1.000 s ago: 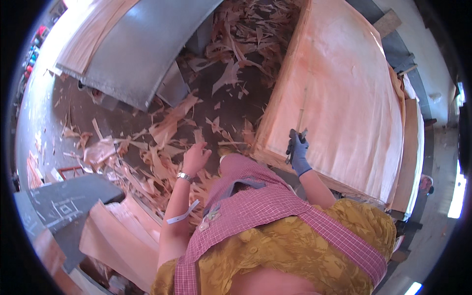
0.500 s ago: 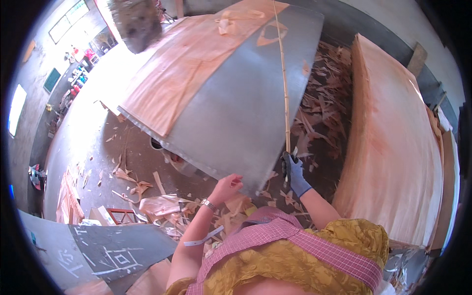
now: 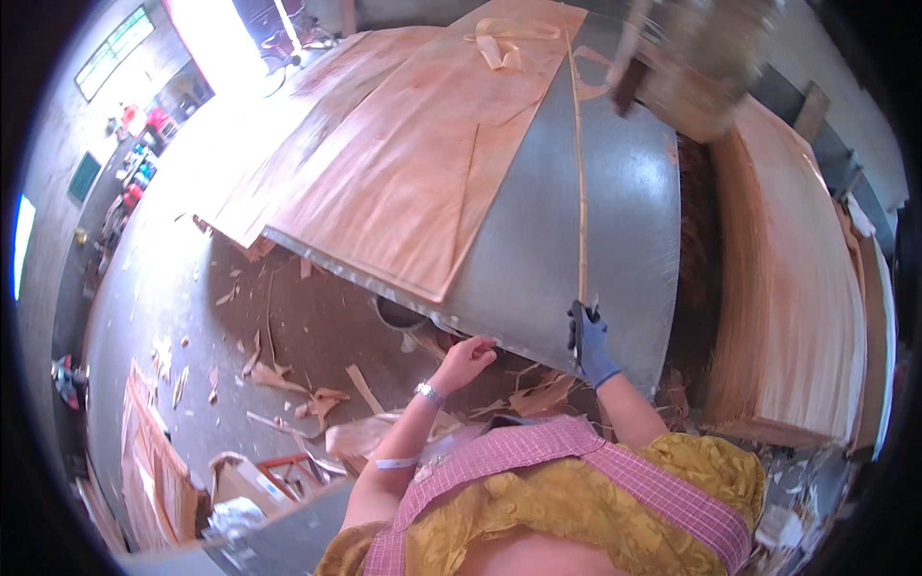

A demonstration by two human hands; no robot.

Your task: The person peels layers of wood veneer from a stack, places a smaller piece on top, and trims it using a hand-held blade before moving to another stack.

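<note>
The gloved right hand (image 3: 588, 343) grips a thin stick (image 3: 581, 192) running from the metal table (image 3: 624, 182)'s near edge toward its far one, the left hand (image 3: 465, 363) curled beside the near edge, contents impossible to tell

Left hand (image 3: 465, 363): bare, I curled it loosely inward.
Right hand (image 3: 592, 348): gloved, I had it clenched.
Forearms (image 3: 629, 413): I stretched both forward, apart.

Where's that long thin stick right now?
In the head view, the long thin stick is right of centre, extending from the gloved right hand over the grey tabletop, beside the wood sheet.
</note>
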